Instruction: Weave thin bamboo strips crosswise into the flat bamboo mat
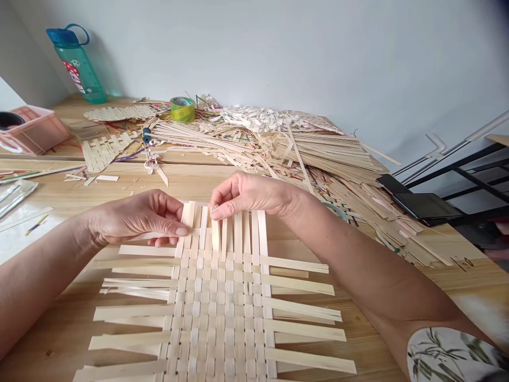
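A half-woven mat (pixel 220 307) of pale flat strips lies on the wooden table (pixel 469 286) in front of me. My left hand (pixel 137 217) is closed in a pinch on a horizontal strip (pixel 137 236) at the mat's far left edge, thumb pressed on top. My right hand (pixel 252 195) is closed over the far ends of the upright strips and lifts one upright strip (pixel 215 228) between fingers and thumb. Loose strip ends stick out on both sides of the mat.
A large heap of loose strips (pixel 310 148) covers the table's back right. Behind are a tape roll (pixel 182 109), a teal water bottle (pixel 77 63), a pink basket (pixel 34 130) and small woven pieces (pixel 105 151). A dark phone (pixel 421 204) lies at right.
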`<state>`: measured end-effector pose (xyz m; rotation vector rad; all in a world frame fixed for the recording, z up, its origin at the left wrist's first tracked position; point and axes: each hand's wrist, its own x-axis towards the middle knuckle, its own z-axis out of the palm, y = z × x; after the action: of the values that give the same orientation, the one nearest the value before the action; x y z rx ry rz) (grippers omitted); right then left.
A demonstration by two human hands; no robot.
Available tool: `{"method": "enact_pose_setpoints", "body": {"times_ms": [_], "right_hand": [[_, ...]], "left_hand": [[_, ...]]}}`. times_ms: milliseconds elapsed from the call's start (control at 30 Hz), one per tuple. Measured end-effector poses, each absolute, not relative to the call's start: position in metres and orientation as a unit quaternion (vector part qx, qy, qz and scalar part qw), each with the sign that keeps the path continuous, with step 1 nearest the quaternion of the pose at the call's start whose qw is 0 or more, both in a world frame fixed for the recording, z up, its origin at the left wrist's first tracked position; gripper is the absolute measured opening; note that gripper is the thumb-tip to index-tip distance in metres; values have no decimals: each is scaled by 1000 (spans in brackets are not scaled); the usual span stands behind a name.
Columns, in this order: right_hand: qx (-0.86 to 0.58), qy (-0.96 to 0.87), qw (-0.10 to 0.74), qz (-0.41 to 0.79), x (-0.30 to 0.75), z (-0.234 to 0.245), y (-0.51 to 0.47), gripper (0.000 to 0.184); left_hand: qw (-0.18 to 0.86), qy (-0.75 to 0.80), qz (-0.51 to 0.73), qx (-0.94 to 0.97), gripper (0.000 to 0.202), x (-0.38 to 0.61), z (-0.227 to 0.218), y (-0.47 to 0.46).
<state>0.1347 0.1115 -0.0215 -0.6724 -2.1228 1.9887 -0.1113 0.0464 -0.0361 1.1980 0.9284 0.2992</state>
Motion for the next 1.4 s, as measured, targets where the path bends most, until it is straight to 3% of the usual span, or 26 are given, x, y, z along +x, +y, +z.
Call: {"method": "enact_pose_setpoints", "body": {"times_ms": [267,1167,1400], "right_hand": [[-220,-698,83,676,135,-22,114,10],[-261,-812,35,520,138,-7,106,28],[-262,-807,52,526,134,-7,102,20]], "left_hand": [[661,401,46,633,24,-138,-20,55],[690,377,151,599,8,-138,-24,53],[685,386,150,599,14,-142,-28,55]]}}
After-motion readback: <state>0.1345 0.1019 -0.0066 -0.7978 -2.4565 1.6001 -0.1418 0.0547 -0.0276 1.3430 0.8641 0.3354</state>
